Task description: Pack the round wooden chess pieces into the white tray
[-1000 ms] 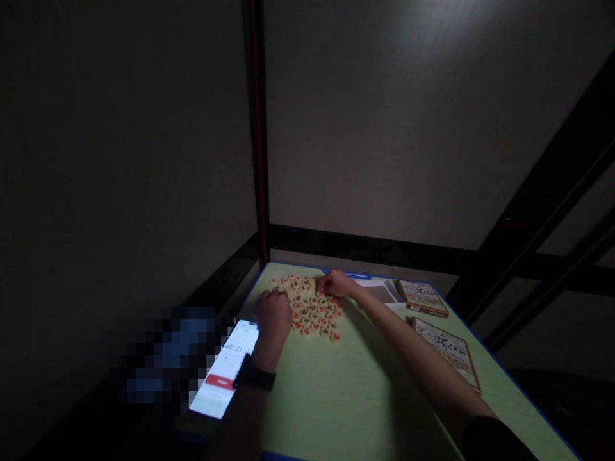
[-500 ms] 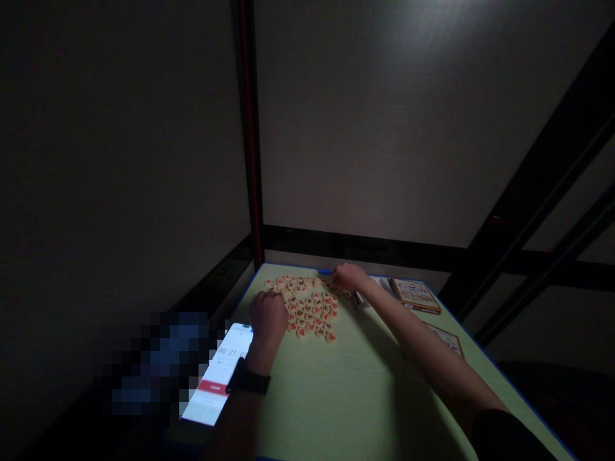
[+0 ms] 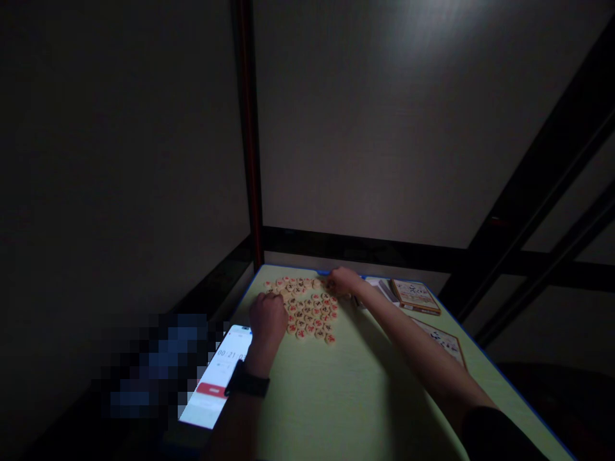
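Observation:
Several round wooden game pieces (image 3: pixel 310 310) with red and black characters lie packed together on a green table (image 3: pixel 346 390). My left hand (image 3: pixel 267 318) rests at the left edge of the cluster, fingers curled down onto the pieces; a dark watch sits on its wrist. My right hand (image 3: pixel 343 279) reaches to the far right corner of the cluster, fingers bent and pinched on the pieces there. What either hand grips is too small and dark to make out.
A lit phone (image 3: pixel 217 378) showing a timer lies at the table's left edge. Two box halves with printed pictures (image 3: pixel 414 295) (image 3: pixel 444 340) lie at the right, with a grey sheet (image 3: pixel 379 289) beside them. Dark frame bars and a wall stand behind.
The view has shifted slightly. My right hand moved from the top middle of the cluster to its far right corner. My left hand stays at the left edge.

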Tool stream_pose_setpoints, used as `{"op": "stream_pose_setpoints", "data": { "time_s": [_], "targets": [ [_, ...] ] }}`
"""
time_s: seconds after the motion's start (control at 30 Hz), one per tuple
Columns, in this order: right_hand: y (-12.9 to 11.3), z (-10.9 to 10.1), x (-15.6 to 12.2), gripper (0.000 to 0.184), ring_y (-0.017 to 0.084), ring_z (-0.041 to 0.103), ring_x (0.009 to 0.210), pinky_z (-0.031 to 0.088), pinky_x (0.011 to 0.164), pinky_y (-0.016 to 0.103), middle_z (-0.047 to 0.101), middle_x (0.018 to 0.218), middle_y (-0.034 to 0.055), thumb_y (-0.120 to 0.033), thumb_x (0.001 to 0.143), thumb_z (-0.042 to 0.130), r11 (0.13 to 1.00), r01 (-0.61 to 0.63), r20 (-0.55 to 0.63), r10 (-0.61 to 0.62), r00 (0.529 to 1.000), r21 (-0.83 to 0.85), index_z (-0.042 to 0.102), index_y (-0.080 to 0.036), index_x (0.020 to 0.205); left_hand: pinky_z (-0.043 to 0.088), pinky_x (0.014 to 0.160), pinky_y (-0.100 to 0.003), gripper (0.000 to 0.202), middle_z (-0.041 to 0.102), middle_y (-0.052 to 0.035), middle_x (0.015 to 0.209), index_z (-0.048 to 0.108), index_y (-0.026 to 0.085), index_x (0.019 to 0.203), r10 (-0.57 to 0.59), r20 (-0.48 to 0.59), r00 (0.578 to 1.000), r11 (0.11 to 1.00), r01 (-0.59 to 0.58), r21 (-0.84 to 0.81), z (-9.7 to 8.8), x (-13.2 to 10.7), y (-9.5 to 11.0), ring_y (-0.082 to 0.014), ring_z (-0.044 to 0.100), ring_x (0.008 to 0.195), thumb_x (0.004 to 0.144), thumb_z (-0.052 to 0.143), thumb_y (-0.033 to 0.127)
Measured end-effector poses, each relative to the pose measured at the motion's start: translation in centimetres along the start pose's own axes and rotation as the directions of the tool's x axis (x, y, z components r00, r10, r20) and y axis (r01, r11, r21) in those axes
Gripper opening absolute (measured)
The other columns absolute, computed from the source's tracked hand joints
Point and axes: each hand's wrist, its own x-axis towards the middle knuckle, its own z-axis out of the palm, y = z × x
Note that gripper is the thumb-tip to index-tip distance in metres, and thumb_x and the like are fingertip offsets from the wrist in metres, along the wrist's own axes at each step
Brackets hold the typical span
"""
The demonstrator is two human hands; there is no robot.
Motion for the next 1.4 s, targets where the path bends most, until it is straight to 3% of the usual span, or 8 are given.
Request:
{"op": "stream_pose_setpoints", "data": {
  "time_s": [0.17,0.47,0.6,0.8,1.0,1.4],
  "targets": [
    [1.5,-0.8,0.1,0.032,0.019,0.071,0.095,0.046,0.073,0.019,0.076,0.107,0.0069,-0.013,0.079,0.066,0.997,0.005,-0.043,-0.001,0.999,0.078,0.074,-0.020,0.109,0.051,0.081,-0.035,0.034,0.073,-0.0134,0.100,0.076,0.013,0.098,0.001,-0.008,1.000,1.000,-0.002,-0.024,-0.2,-0.1,0.1,-0.0276,0.063,0.102,0.086,0.044,0.008],
    [0.3,1.0,-0.3,0.018,0.018,0.072,0.084,0.045,0.067,0.018,0.079,0.086,0.0010,-0.012,0.072,0.072,0.988,0.067,0.002,-0.068,0.998,0.137,0.079,-0.022,0.085,0.049,0.080,-0.037,0.034,0.073,-0.0146,0.100,0.075,0.012,0.099,0.007,-0.023,1.000,0.998,-0.008,-0.062,-0.2,-0.2,0.1,-0.0291,0.061,0.101,0.087,0.043,0.008],
    [-0.2,0.4,-0.3,0.020,0.020,0.072,0.088,0.046,0.071,0.020,0.079,0.090,0.0039,-0.014,0.080,0.065,0.991,0.053,-0.026,-0.051,0.998,0.123,0.080,-0.022,0.091,0.047,0.079,-0.036,0.032,0.073,-0.0148,0.100,0.075,0.011,0.098,0.004,-0.013,1.000,0.998,-0.005,-0.067,-0.1,-0.1,0.1,-0.0288,0.061,0.101,0.087,0.045,0.007],
    [-2.9,-0.1,0.6,0.033,0.022,0.068,0.106,0.046,0.080,0.021,0.072,0.120,0.0090,-0.023,0.085,0.063,0.991,0.086,-0.081,-0.078,0.994,0.103,0.073,-0.023,0.116,0.048,0.079,-0.034,0.031,0.073,-0.0132,0.099,0.075,0.013,0.097,0.002,-0.011,1.000,0.999,-0.003,-0.040,0.1,0.0,0.1,-0.0275,0.062,0.102,0.086,0.046,0.007],
    [-4.1,0.4,1.3,0.026,0.022,0.070,0.098,0.046,0.079,0.023,0.076,0.104,0.0100,-0.015,0.082,0.060,0.993,0.099,-0.025,-0.097,0.995,0.070,0.076,-0.020,0.102,0.050,0.080,-0.035,0.033,0.073,-0.0144,0.099,0.075,0.013,0.095,0.011,-0.007,1.000,0.999,-0.012,-0.033,0.0,-0.2,0.3,-0.0278,0.063,0.103,0.086,0.044,0.007],
    [-4.8,0.4,1.4,0.029,0.026,0.070,0.100,0.048,0.079,0.025,0.075,0.107,0.0146,-0.013,0.081,0.062,0.994,0.043,-0.012,-0.042,0.999,0.098,0.072,-0.017,0.109,0.048,0.086,-0.032,0.030,0.073,-0.0124,0.100,0.075,0.016,0.094,0.062,0.004,0.998,0.995,-0.062,-0.081,0.1,-0.3,0.8,-0.0250,0.060,0.106,0.086,0.048,0.008]
  ]
}}
